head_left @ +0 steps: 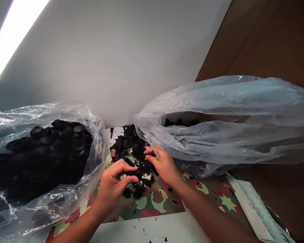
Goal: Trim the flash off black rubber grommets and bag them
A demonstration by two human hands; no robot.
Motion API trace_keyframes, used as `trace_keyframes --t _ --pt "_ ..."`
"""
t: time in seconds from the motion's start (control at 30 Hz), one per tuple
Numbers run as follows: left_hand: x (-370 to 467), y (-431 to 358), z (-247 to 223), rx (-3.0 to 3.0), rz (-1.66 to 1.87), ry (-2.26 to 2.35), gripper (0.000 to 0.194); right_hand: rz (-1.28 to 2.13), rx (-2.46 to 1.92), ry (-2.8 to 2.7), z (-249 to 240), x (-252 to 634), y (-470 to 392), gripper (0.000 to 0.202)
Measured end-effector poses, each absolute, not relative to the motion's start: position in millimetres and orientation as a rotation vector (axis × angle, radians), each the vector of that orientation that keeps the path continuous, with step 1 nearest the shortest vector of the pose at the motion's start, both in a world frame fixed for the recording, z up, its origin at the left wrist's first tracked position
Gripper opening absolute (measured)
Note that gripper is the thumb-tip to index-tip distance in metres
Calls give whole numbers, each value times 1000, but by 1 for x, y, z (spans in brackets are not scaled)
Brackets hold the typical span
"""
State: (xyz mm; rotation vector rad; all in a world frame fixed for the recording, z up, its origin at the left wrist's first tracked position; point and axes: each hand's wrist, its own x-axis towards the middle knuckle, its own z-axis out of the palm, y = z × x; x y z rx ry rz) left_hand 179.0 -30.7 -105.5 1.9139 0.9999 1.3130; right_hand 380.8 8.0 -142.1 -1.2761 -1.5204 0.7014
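My left hand (112,182) is closed, with thumb and fingers pinching a small black rubber part (133,172) above the scraps. Just to its right, my right hand (164,165) is closed on a thin, pale stick-like tool (154,150) that points up and to the left. The tool's lower end is hidden by the hand, so I cannot tell its exact kind. Under both hands lies a loose heap of black rubber scraps (128,141), spread over a patterned sheet (172,206) with stars and moons.
On the left, a clear plastic bag (96,135) holds many black ribbed rubber parts (50,145). A larger clear bag (218,135) gapes open on the right with black pieces inside, beside brown cardboard (268,40). Papers (258,209) lie at the right edge. A lamp (14,33) shines at upper left.
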Motion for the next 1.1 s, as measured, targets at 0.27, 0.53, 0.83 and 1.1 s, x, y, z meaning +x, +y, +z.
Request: trace_keyframes --t 0.27,0.53,0.83,1.1 --pt "177 -23 -110 1736 1128 1137 8 555 -971 -1710 -126 367 -25 12" --pt "179 -27 -104 1775 1031 1256 9 277 -791 -1967 -129 366 -30 19" --pt "180 -26 -104 1855 950 1280 9 -158 -859 -2176 -129 360 -36 32" --pt "177 -29 -98 1511 980 1113 12 613 -1347 -1646 -135 385 -5 22"
